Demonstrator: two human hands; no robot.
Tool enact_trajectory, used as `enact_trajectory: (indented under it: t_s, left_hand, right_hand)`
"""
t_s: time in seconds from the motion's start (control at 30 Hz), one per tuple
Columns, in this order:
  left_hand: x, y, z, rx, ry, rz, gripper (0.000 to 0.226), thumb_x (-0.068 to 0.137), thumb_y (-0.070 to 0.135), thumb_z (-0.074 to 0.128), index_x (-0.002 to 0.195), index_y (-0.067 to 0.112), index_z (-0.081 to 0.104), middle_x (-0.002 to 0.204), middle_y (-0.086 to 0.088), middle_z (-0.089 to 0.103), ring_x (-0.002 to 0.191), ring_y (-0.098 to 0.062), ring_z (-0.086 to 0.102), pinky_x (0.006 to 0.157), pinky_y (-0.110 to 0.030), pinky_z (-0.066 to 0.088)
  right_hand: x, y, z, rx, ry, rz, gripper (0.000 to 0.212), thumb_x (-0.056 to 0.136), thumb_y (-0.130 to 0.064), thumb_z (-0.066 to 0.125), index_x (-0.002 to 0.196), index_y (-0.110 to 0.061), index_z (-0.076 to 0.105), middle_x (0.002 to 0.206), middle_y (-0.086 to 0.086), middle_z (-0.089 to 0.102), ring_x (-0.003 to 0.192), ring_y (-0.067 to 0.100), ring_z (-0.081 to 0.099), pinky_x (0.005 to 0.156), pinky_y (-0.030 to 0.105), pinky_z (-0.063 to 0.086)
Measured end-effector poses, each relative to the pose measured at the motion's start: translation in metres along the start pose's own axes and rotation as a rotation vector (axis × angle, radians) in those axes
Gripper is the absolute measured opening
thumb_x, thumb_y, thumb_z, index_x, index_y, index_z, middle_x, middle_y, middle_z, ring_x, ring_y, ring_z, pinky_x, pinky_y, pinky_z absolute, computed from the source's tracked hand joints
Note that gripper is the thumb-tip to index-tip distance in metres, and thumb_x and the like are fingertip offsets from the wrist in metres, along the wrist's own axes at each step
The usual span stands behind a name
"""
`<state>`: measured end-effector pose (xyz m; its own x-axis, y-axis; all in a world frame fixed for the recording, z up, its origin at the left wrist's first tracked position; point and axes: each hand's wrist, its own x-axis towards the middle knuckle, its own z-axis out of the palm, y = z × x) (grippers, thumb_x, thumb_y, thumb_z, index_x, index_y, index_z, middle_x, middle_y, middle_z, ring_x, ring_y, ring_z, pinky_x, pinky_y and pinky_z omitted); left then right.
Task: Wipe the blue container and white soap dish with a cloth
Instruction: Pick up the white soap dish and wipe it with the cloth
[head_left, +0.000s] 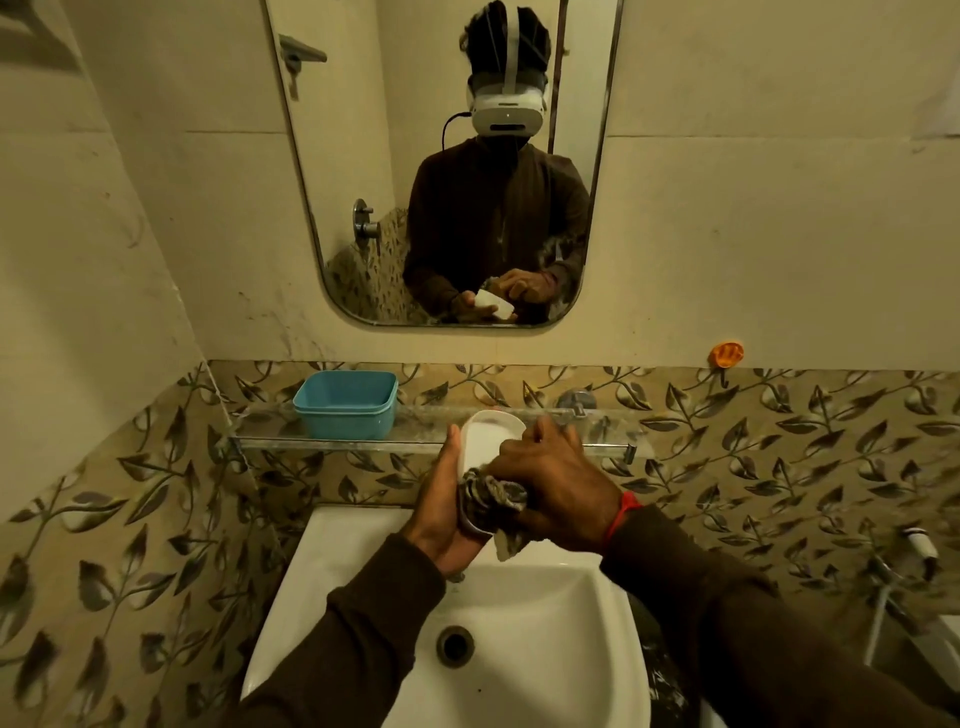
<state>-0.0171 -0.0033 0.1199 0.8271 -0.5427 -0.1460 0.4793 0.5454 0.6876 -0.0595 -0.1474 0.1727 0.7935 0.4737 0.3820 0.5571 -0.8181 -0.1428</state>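
The left hand (441, 525) grasps the white plastic soap dish (485, 441) by its edge above the white ceramic sink (524, 649), the right hand (558, 486) presses a clenched patterned cloth (491, 496) into it, while the blue plastic container (345, 402) stands apart on the glass shelf (270, 431).

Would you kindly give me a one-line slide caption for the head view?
Left hand holds the white soap dish over the sink while right hand wipes it with a cloth.
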Motion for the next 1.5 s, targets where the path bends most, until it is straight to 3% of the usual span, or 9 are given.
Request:
enact_trajectory:
  t_s: [0.13, 0.33, 0.47, 0.57, 0.83, 1.07, 1.17, 1.37, 1.5]
  left_hand:
    - [0.001, -0.01, 0.011, -0.015, -0.002, -0.039, 0.066, 0.099, 0.061, 0.036, 0.12, 0.012, 0.073, 0.123, -0.023, 0.071, 0.109, -0.033, 0.071, 0.088, -0.044, 0.06]
    - [0.007, 0.0, 0.021, 0.1, 0.052, 0.1, 0.054, 0.097, 0.059, 0.038, 0.124, 0.02, 0.064, 0.113, -0.014, 0.077, 0.102, -0.027, 0.075, 0.076, -0.041, 0.064]
    - [0.004, 0.001, 0.019, 0.137, 0.145, 0.188, 0.062, 0.094, 0.06, 0.039, 0.142, 0.022, 0.051, 0.136, -0.022, 0.062, 0.123, -0.039, 0.061, 0.101, -0.065, 0.049]
    - [0.005, 0.002, 0.012, 0.107, 0.241, 0.24, 0.073, 0.088, 0.066, 0.042, 0.146, 0.023, 0.045, 0.137, -0.024, 0.059, 0.122, -0.042, 0.059, 0.096, -0.067, 0.05]
    - [0.003, 0.012, 0.003, 0.1, 0.289, 0.348, 0.055, 0.098, 0.061, 0.038, 0.136, 0.026, 0.057, 0.122, -0.02, 0.068, 0.107, -0.035, 0.069, 0.072, -0.045, 0.063]
    - [0.006, 0.015, 0.0, 0.098, 0.136, 0.313, 0.064, 0.093, 0.069, 0.028, 0.142, 0.035, 0.05, 0.131, -0.016, 0.067, 0.119, -0.037, 0.064, 0.09, -0.055, 0.056]
    - [0.008, 0.021, -0.005, 0.037, 0.162, 0.195, 0.085, 0.089, 0.076, 0.022, 0.156, 0.024, 0.028, 0.155, -0.025, 0.04, 0.139, -0.046, 0.042, 0.115, -0.067, 0.029]
    - [0.012, 0.028, -0.011, 0.024, 0.334, 0.455, 0.027, 0.101, 0.05, 0.04, 0.127, 0.049, 0.044, 0.141, -0.016, 0.049, 0.125, -0.04, 0.055, 0.097, -0.066, 0.05]
    - [0.022, 0.024, -0.007, -0.063, 0.35, 0.506, 0.025, 0.106, 0.031, 0.039, 0.131, 0.038, 0.041, 0.147, -0.019, 0.043, 0.13, -0.04, 0.049, 0.096, -0.056, 0.052]
  right_hand:
    - [0.016, 0.01, -0.018, -0.288, 0.112, -0.056, 0.034, 0.068, -0.037, 0.076, 0.098, -0.024, 0.069, 0.092, -0.002, 0.068, 0.09, 0.028, 0.052, 0.075, 0.042, 0.037]
    - [0.025, 0.015, -0.013, -0.487, 0.338, 0.096, 0.021, 0.074, -0.026, 0.059, 0.09, -0.015, 0.065, 0.083, 0.006, 0.068, 0.08, 0.03, 0.059, 0.07, 0.04, 0.04]
    - [0.029, 0.007, -0.008, -0.524, 0.206, 0.217, 0.031, 0.068, -0.031, 0.075, 0.095, -0.017, 0.067, 0.088, 0.007, 0.07, 0.089, 0.033, 0.058, 0.075, 0.043, 0.039]
    - [0.026, -0.005, 0.002, -0.491, 0.027, 0.232, 0.039, 0.077, -0.041, 0.069, 0.109, -0.019, 0.063, 0.105, 0.008, 0.068, 0.107, 0.033, 0.051, 0.089, 0.048, 0.025]
    - [0.027, -0.024, -0.002, 0.235, -0.253, 0.394, 0.009, 0.085, -0.026, 0.061, 0.091, -0.019, 0.065, 0.096, 0.006, 0.069, 0.099, 0.027, 0.059, 0.096, 0.049, 0.037]
    - [0.021, -0.001, -0.024, 1.175, -0.326, 0.512, 0.017, 0.085, -0.004, 0.064, 0.098, -0.013, 0.069, 0.097, 0.008, 0.073, 0.091, 0.022, 0.069, 0.082, 0.036, 0.057]
    - [0.016, 0.008, -0.026, 1.76, -0.235, 0.426, 0.024, 0.082, -0.001, 0.061, 0.105, -0.003, 0.069, 0.101, 0.015, 0.073, 0.097, 0.029, 0.069, 0.082, 0.039, 0.057]
    - [0.012, 0.024, -0.019, 1.811, 0.094, 0.609, 0.041, 0.084, -0.008, 0.062, 0.125, -0.001, 0.058, 0.122, 0.022, 0.064, 0.111, 0.035, 0.063, 0.087, 0.043, 0.055]
    - [0.014, 0.026, -0.004, 1.619, 0.239, 0.771, 0.035, 0.085, -0.003, 0.062, 0.12, -0.004, 0.06, 0.117, 0.019, 0.068, 0.107, 0.033, 0.065, 0.085, 0.043, 0.055]
